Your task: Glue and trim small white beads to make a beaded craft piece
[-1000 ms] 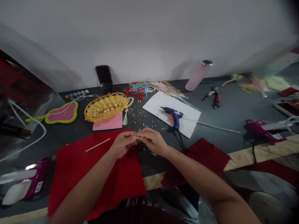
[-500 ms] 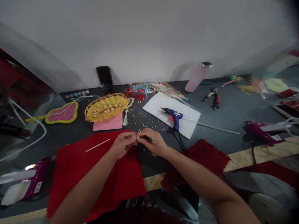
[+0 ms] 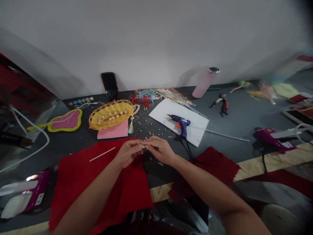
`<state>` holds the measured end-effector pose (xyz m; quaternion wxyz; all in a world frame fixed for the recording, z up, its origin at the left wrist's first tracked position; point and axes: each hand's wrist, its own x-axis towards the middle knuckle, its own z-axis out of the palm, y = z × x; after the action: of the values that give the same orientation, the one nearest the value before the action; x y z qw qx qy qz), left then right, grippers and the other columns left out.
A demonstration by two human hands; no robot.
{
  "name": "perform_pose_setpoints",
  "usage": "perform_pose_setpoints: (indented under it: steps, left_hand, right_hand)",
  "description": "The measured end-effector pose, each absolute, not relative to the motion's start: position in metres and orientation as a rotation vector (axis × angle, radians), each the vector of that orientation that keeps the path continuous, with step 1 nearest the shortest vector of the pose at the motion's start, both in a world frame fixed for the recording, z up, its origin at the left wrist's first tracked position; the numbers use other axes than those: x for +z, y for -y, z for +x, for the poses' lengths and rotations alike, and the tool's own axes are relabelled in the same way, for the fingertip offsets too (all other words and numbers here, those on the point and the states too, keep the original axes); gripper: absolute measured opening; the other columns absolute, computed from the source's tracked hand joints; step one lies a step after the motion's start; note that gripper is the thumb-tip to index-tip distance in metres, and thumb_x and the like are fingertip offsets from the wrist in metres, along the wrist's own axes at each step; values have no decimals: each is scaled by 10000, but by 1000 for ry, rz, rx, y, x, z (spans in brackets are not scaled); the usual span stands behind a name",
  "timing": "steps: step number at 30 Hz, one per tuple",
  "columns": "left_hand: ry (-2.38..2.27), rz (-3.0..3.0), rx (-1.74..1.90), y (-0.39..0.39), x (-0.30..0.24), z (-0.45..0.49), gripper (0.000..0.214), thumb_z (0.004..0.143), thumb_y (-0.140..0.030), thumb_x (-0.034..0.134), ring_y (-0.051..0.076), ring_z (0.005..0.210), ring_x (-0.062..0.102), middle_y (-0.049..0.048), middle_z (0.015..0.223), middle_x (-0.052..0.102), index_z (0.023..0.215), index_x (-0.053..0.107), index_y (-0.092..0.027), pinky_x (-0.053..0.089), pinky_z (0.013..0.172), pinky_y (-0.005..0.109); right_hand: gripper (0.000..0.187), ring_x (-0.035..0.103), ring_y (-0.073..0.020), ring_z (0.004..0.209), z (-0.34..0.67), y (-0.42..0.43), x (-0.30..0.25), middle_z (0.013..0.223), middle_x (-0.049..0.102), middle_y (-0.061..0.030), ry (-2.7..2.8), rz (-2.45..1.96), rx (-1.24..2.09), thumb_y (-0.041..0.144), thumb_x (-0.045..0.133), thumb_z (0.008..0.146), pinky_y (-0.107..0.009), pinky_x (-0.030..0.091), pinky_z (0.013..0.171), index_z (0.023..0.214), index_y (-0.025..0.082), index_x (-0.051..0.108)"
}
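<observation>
My left hand (image 3: 130, 152) and my right hand (image 3: 160, 149) meet fingertip to fingertip over the edge of the red cloth (image 3: 102, 182). Both are closed in a pinch on a small pale piece (image 3: 144, 147), mostly hidden by the fingers; its kind is too small to make out. On the cloth, left of my left hand, lies a thin pale stick (image 3: 102, 154). Beyond my fingers, small pale bits (image 3: 159, 129) are scattered over the dark table. A yellow woven basket (image 3: 111, 115) holds several similar pale pieces and a brown stick.
A blue glue gun (image 3: 181, 124) rests on a white board (image 3: 158, 112), its cord running toward me. Behind stand a phone (image 3: 110, 85) and a pink bottle (image 3: 205, 83). Pliers (image 3: 222, 103) lie at right. Purple devices (image 3: 274, 138) sit at both sides.
My right fingers have closed in farther over the small pale piece, covering more of it. The view has shifted slightly; the things on the table stay in place.
</observation>
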<state>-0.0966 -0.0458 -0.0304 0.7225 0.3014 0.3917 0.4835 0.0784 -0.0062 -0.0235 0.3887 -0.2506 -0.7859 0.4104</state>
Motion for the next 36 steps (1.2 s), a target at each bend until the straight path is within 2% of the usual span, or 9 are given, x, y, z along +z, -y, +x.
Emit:
perform_pose_setpoints:
  steps: [2, 5, 10, 13, 16, 22, 24, 30, 36]
  left_hand:
    - [-865, 648, 1076, 45, -29, -95, 112, 704, -201, 693, 70, 594, 512, 20, 698, 593, 771, 687, -111, 418, 601, 208]
    - [-862, 627, 1065, 44, -27, -95, 120, 722, -227, 676, 71, 585, 504, 17, 660, 574, 750, 673, -110, 423, 597, 208]
    - [-900, 615, 1036, 42, -24, -95, 147, 716, -242, 673, 67, 557, 485, 12, 608, 551, 756, 676, -101, 426, 573, 198]
    - [-913, 582, 1066, 43, -20, -94, 145, 685, -242, 697, 53, 547, 470, 18, 658, 577, 713, 670, -103, 428, 562, 190]
    - [-895, 576, 1083, 44, -16, -93, 138, 685, -241, 699, 52, 554, 469, 24, 690, 592, 705, 665, -108, 429, 560, 188]
    - [-856, 554, 1099, 43, -19, -95, 135, 730, -243, 663, 58, 589, 477, 42, 775, 611, 726, 656, -109, 452, 589, 206]
    - [-838, 548, 1106, 43, -22, -96, 135, 732, -243, 663, 61, 601, 486, 47, 806, 617, 730, 651, -109, 459, 596, 212]
    - [-780, 574, 1107, 43, -28, -99, 135, 761, -242, 637, 63, 617, 505, 56, 847, 624, 754, 639, -106, 466, 610, 216]
    - [-781, 604, 1090, 44, -29, -101, 168, 763, -266, 637, 66, 612, 514, 59, 809, 624, 795, 648, -102, 466, 617, 217]
  right_hand:
    - [193, 544, -110, 664, 81, 5, -24, 792, 605, -20, 1889, -760, 1141, 263, 426, 912, -238, 446, 630, 970, 205, 601]
    - [233, 461, -85, 518, 84, 1, -25, 670, 545, 13, 1653, -885, 1236, 297, 359, 933, -216, 390, 519, 827, 190, 536]
    - [332, 399, -81, 452, 92, -7, -16, 559, 478, 35, 1464, -892, 1281, 382, 333, 931, -211, 324, 457, 666, 198, 409]
    - [319, 418, -79, 472, 107, -14, -3, 598, 502, 29, 1462, -910, 1213, 425, 363, 915, -209, 331, 466, 700, 200, 435]
    - [234, 465, -90, 515, 136, -24, 9, 692, 564, 16, 1599, -1001, 1102, 430, 487, 856, -217, 370, 504, 921, 205, 500]
    - [273, 581, -178, 715, 203, -41, 9, 797, 654, -63, 1978, -1759, 322, 409, 472, 842, -251, 376, 605, 915, 179, 599]
    - [312, 604, -204, 758, 210, -43, 6, 815, 669, -75, 2069, -1986, 194, 438, 450, 844, -255, 366, 602, 908, 182, 618]
    - [544, 630, -247, 828, 197, -52, -2, 874, 684, -122, 2114, -2269, 270, 635, 379, 803, -268, 390, 607, 841, 181, 676]
    - [491, 628, -228, 800, 193, -66, -11, 822, 686, -108, 2084, -2304, 360, 577, 391, 806, -261, 398, 608, 771, 191, 693]
